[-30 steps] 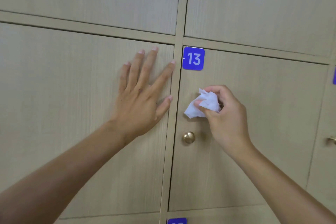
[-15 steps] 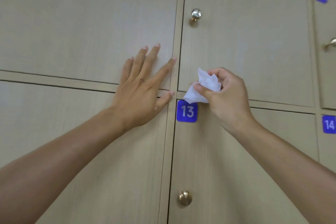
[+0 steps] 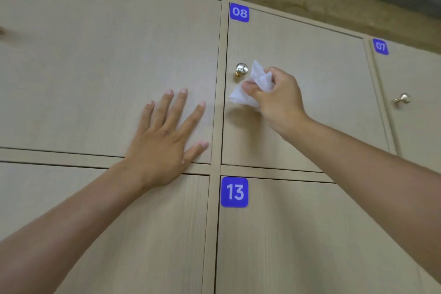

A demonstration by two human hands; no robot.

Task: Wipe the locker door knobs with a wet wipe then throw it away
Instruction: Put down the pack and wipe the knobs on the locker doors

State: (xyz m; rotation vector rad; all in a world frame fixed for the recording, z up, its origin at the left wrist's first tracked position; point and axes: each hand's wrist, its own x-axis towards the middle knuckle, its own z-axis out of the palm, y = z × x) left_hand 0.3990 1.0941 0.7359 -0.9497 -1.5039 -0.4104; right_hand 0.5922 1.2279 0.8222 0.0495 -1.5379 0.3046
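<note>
Right hand [image 3: 278, 95] pinches the crumpled wet wipe [image 3: 253, 86] just right of door 08's knob [image 3: 241, 69] — ready to rub; left hand [image 3: 164, 141] is spread flat on the neighbouring door, likely bracing.

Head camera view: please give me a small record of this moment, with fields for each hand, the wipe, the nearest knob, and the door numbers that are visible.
left hand: left hand open, fingers spread, flat on the door left of door 08
right hand: right hand pinches the wet wipe
wipe: crumpled, white, just right of the knob, contact not clear
nearest knob: round metal knob on door 08
second knob: knob on door 07
labels: 08, 07, 13
</note>
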